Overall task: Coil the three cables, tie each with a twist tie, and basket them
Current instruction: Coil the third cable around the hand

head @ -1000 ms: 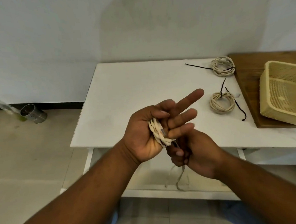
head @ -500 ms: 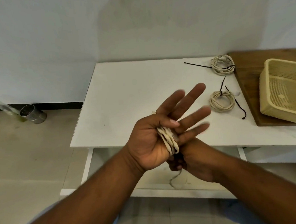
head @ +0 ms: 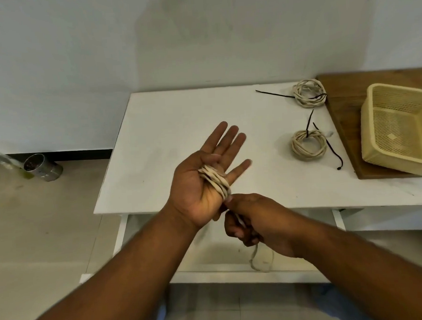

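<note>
A beige cable is wound in several turns around my left hand, which is held palm up with fingers spread over the white table's front edge. Its loose end hangs down past my right hand, which is closed on the cable just below the left palm. Two coiled beige cables lie on the table: one at mid right with a black twist tie around it, another at the back with a black twist tie. A cream plastic basket stands tilted at the right.
The basket rests on a wooden board at the right end of the white table. A lower shelf shows under the tabletop. A metal can lies on the floor at the left, by the wall.
My left hand opened its fingers wide and moved up and forward. My right hand moved lower and right, drawing the cable across the left palm; the hanging end shortened.
</note>
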